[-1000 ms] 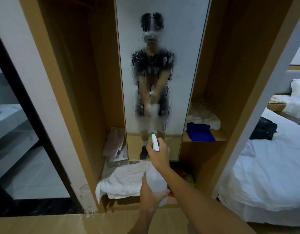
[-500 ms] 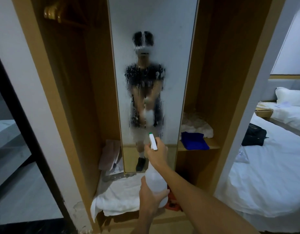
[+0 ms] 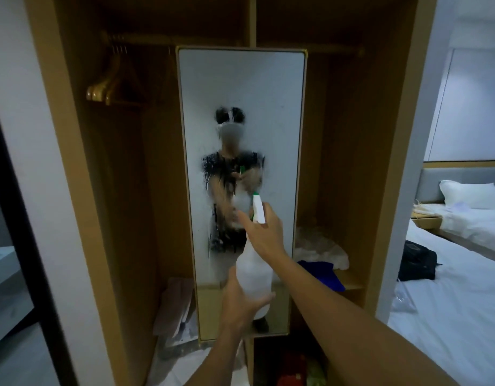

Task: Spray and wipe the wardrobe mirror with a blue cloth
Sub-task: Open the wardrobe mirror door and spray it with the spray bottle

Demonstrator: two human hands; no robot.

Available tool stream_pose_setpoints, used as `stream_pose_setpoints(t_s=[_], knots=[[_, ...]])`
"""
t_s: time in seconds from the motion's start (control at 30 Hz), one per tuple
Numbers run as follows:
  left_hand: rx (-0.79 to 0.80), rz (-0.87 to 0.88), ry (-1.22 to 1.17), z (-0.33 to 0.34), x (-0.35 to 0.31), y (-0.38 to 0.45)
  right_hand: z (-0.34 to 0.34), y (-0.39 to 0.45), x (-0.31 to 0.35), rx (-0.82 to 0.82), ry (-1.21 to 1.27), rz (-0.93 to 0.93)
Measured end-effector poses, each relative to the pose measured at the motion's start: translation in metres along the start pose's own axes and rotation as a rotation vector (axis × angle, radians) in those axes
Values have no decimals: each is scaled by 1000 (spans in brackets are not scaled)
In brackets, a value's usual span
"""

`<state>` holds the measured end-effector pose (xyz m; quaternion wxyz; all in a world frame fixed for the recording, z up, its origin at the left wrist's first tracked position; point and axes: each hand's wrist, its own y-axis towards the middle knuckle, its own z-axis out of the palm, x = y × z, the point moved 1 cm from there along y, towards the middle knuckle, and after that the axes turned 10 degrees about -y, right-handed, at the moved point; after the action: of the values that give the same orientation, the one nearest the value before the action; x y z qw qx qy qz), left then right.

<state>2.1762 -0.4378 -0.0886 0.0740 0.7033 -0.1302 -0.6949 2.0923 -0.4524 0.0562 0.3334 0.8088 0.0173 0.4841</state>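
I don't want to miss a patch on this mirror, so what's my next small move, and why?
Probably aim the spray bottle higher and squeeze again. The mirror is wet with droplets only across its middle, its upper part looks dry, and both hands, right hand and left hand, already hold the bottle; the blue cloth can wait on its shelf.

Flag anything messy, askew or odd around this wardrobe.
White linens sit crumpled on the right shelf above the blue cloth, and papers lean loosely at lower left. The mirror is streaked with wet spray, as expected.

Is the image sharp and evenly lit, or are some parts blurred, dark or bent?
Head view: dim wardrobe interior, brighter bed side; mirror reflection smeared by wet spray; frame edges bow from the wide lens; spray bottle slightly soft.
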Motion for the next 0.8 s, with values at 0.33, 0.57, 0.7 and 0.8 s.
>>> stream_pose_setpoints(t_s=[0.33,0.57,0.7,0.8], knots=[[-26,122,-4,18,-49,41,-31,31,29,8,-24,-29],[68,150,-5,65,-61,42,-64,44,16,-87,-73,19],[79,145,-7,101,-63,48,-91,57,-4,-120,-76,15],[91,138,18,132,-69,54,-116,69,-22,-149,-81,5]])
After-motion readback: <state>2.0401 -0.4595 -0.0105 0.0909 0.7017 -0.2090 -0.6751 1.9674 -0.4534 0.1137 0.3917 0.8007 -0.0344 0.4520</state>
